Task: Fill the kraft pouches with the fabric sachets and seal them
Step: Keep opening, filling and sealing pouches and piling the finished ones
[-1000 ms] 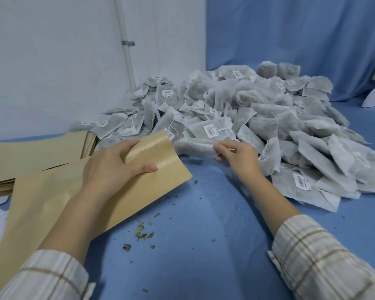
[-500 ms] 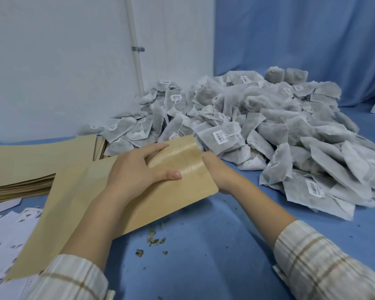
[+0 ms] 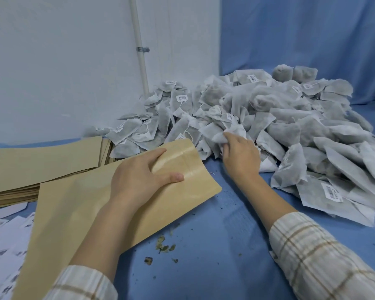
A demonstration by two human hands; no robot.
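A tan kraft pouch (image 3: 91, 204) lies flat across the lower left of the frame, its mouth end curling up at centre with a paler zip strip across it. The left hand (image 3: 139, 176) has its grip clenched on that mouth. The right hand (image 3: 240, 156) grasps a crumpled white fabric sachet (image 3: 221, 135) at the near edge of the grey-white sachet heap (image 3: 290, 131) on the blue bench (image 3: 214, 245).
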